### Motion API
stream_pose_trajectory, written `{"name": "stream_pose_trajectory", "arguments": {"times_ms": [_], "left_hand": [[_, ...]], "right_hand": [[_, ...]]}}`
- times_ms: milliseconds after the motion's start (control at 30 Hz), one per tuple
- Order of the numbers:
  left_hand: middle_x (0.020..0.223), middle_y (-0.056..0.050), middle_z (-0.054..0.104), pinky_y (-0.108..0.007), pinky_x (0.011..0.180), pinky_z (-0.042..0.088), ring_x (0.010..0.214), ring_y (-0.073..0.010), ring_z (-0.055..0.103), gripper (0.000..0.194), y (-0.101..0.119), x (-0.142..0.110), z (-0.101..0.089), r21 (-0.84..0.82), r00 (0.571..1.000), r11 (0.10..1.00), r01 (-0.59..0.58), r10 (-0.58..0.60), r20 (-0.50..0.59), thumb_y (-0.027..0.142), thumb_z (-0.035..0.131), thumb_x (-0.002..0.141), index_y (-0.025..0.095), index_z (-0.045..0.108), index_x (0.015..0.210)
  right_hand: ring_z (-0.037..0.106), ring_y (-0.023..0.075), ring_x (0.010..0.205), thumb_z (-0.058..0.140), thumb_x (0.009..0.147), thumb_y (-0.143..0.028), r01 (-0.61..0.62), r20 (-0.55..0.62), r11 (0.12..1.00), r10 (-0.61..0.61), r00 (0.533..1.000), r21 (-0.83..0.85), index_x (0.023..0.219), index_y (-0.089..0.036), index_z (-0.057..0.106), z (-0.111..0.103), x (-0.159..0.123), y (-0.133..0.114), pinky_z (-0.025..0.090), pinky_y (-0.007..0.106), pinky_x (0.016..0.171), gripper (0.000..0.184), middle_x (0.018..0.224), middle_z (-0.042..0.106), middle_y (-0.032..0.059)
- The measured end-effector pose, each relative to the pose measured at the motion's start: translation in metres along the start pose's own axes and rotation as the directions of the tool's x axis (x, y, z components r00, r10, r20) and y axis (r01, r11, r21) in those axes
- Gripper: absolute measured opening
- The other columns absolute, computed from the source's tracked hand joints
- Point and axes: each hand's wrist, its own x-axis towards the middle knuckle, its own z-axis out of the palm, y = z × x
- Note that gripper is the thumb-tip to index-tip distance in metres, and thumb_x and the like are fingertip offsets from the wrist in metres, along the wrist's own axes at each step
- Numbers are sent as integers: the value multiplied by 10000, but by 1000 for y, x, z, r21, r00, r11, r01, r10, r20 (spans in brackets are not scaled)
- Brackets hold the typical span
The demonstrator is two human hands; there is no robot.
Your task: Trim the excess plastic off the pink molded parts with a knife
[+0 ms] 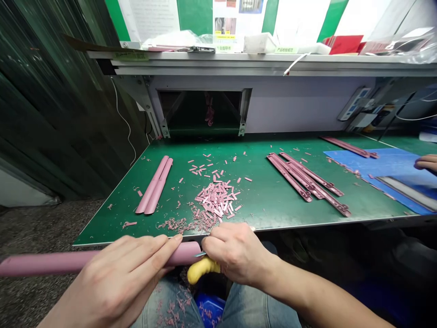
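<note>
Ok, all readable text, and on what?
"产品检验规范": right-hand pale green paper label on grey metal shelf.
"业指导书", preceding character unclear: middle pale green paper label.
Too blurred or small: left green paper label; white printed paper sheets.

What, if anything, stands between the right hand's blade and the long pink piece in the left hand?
Nothing visible does: the blade in the right hand is right at the end of the pink piece under the left hand.

Left hand (128, 269) on near side of workbench (259, 191), back up, fingers together, wrapped in grip. Right hand (232, 249) at workbench's near edge, curled tight, bare forearm (307, 289) angling away from workbench.
</note>
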Motion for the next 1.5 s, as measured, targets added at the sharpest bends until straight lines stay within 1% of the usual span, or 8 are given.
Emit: {"name": "stream_pose_trajectory", "arguments": {"times_ms": [300,700,800,900,1033,1333,1433,1500], "left_hand": [[1267,5,650,-280,869,559,1024,-255,683,596,28,3,13,-293,953,910,292,-304,5,229,669,791,324,521,1361],[1270,59,646,-139,830,528,1018,-154,684,488,44,0,30,-210,869,848,487,-494,21,380,590,869,358,501,1349],[1280,25,645,-174,869,529,1043,-161,673,549,26,-2,29,-159,933,922,354,-360,-11,322,626,850,309,466,1376],[1320,-1,617,-365,1077,405,1246,-218,537,491,4,1,15,-38,999,999,25,-26,-20,162,536,884,268,492,1362],[1321,-17,616,-488,1156,224,1366,-233,381,457,-7,13,-9,17,971,972,-234,233,52,125,298,961,248,548,1322],[1250,-70,660,-519,1133,231,1322,-248,433,429,-1,21,-16,60,956,958,-280,273,106,135,299,968,195,548,1312],[1191,-58,686,-474,1140,222,1269,-229,481,417,0,24,-16,69,968,966,-247,243,64,128,301,969,191,584,1269],[1155,-58,695,-466,1130,235,1204,-229,523,406,-1,26,-15,67,973,971,-231,228,39,127,322,966,190,592,1262]], "right_hand": [[343,125,545,429,954,-309,-73,-94,997,70,993,-25,663,-187,490,4,2,-1,183,289,506,321,611,478,-9],[333,130,506,361,976,-278,-74,-234,990,45,971,-117,606,-183,487,21,2,0,159,304,498,403,562,465,-5],[341,110,487,375,992,-384,26,-198,1000,-22,980,18,612,-180,519,18,3,8,161,277,477,455,557,461,-19],[383,93,490,443,969,-455,189,-146,960,-160,976,208,762,-190,620,10,2,20,205,243,471,381,585,478,-40],[436,112,541,478,956,-427,237,-60,948,-229,971,214,779,-188,631,4,3,24,211,266,482,334,611,510,-27],[367,123,536,517,898,-239,278,68,953,-287,955,121,667,-186,557,2,4,17,175,296,488,241,622,497,-21],[403,117,543,526,917,-325,244,-9,915,-255,967,322,720,-180,605,6,3,11,233,277,490,257,609,511,-17],[472,110,592,583,883,-448,107,-51,787,-95,994,608,826,-166,643,9,2,3,331,242,527,295,673,570,-2]]}}
